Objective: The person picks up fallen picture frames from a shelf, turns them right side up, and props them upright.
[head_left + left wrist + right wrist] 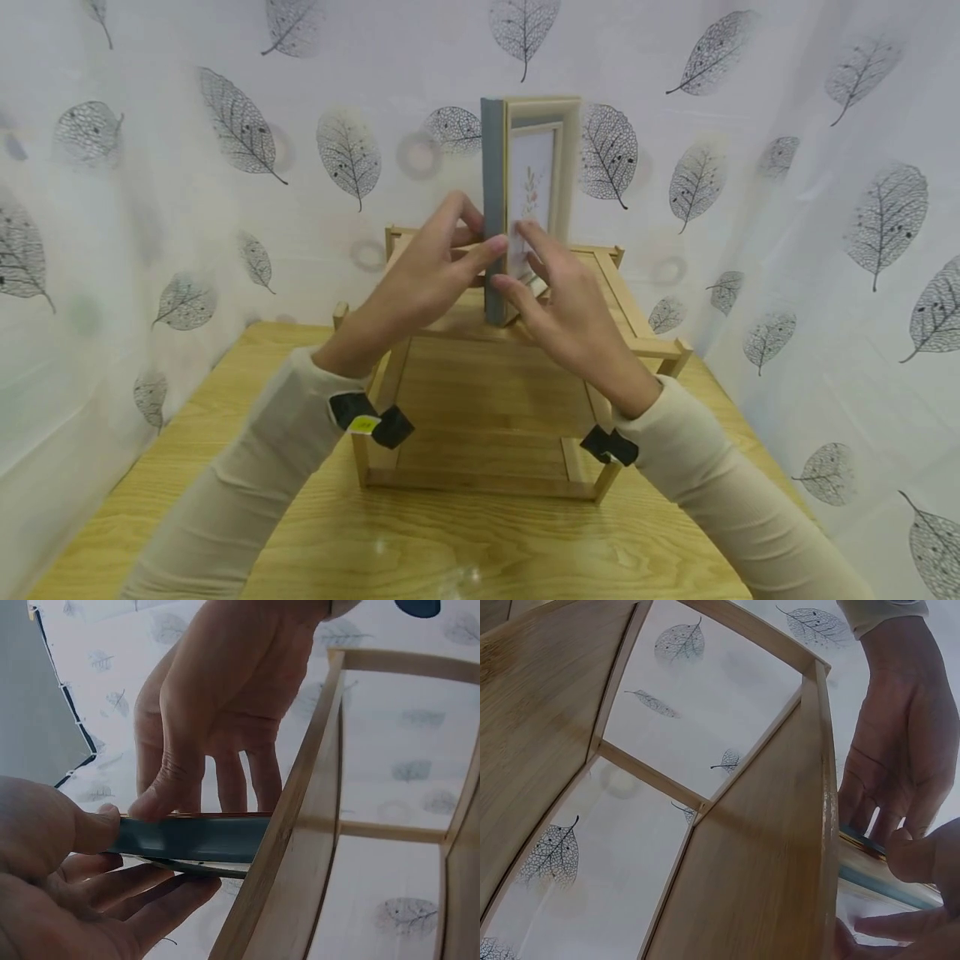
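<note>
An upright picture frame (572, 158) with a thick blue-grey side, a cream border and a small flower print stands on the top board of a wooden rack. My left hand (427, 275) pinches its blue-grey side, thumb on the near edge and fingers behind. On the other side, my right hand (573, 304) has its thumb at that edge and its fingers over the print. In the left wrist view the blue-grey side (195, 838) lies between both hands. Part of the frame is hidden behind the rack and fingers in the right wrist view.
The light wooden rack (480, 482) has two boards and stands on a wood-grain table (420, 542). A white curtain (420, 50) with grey leaf prints hangs behind and along both sides. Rack posts (675, 358) stick up at the corners beside my wrists.
</note>
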Motion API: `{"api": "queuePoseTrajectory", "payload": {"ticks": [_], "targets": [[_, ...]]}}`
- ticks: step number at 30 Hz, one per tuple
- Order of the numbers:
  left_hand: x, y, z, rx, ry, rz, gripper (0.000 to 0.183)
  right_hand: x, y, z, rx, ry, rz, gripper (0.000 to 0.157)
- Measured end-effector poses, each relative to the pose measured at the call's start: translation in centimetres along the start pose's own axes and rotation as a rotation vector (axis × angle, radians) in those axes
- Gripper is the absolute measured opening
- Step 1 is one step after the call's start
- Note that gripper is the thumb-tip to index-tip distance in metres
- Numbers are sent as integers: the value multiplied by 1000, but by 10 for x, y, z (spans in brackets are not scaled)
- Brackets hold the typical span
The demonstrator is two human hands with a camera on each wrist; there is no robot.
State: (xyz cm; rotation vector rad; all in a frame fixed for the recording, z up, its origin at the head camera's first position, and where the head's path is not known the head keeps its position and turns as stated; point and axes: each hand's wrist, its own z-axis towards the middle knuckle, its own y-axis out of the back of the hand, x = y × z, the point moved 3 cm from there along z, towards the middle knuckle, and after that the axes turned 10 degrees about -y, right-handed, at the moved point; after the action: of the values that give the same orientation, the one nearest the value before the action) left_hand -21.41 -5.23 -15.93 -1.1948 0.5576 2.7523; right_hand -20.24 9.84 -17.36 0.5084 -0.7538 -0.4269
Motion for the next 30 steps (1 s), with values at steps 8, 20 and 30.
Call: {"api": "queuePoseTrajectory", "payload": {"ticks": [8, 20, 30], "targets": [[-1, -3, -1, -1, -16, -29, 21, -4, 0, 1, -4, -12, -12, 63], [4, -5, -2, 11, 63, -82, 35, -6, 2, 2, 46, -18, 7, 57], [11, -9, 1, 113, -15, 55, 53, -12, 5, 3, 152, -32, 99, 53]]}}
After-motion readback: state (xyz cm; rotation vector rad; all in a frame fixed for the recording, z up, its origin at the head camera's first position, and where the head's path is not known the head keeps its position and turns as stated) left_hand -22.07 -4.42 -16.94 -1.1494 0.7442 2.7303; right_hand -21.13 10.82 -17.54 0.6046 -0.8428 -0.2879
